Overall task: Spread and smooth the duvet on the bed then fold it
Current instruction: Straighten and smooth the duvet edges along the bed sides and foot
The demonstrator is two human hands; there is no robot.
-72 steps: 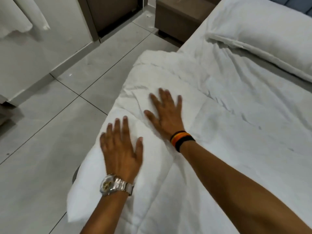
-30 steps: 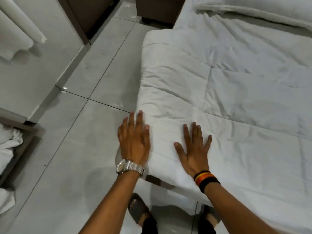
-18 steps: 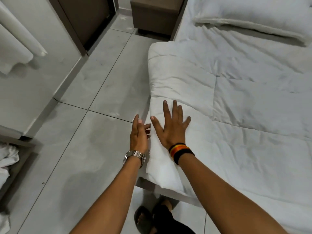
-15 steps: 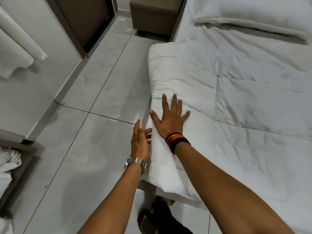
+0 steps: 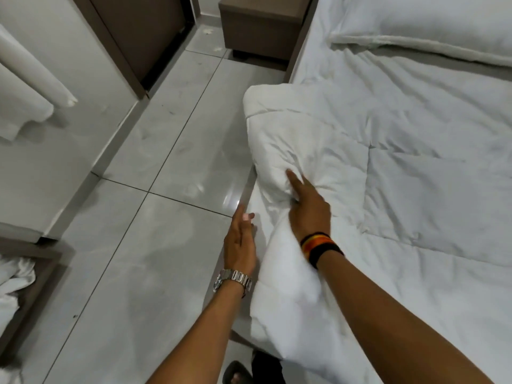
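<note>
The white quilted duvet (image 5: 415, 195) lies spread across the bed (image 5: 318, 54), its left edge along the bed's side. My right hand (image 5: 306, 206), with a striped wristband, has bunched the duvet's left edge in a fist, forefinger sticking out, and the fabric puckers up around it. My left hand (image 5: 239, 239), wearing a metal watch, is beside the bed's edge with fingers straight and together, touching the side just below the lifted duvet. It holds nothing.
A white pillow (image 5: 432, 26) lies at the head of the bed. A brown bedside cabinet (image 5: 257, 26) stands on the grey tiled floor (image 5: 155, 217). White towels (image 5: 25, 98) hang at left. Crumpled white linen (image 5: 13, 286) sits at lower left. My sandalled foot (image 5: 238, 374) is below.
My right hand went from flat on the duvet to clenched on its left edge, lifting it. My left hand stayed against the bed's side.
</note>
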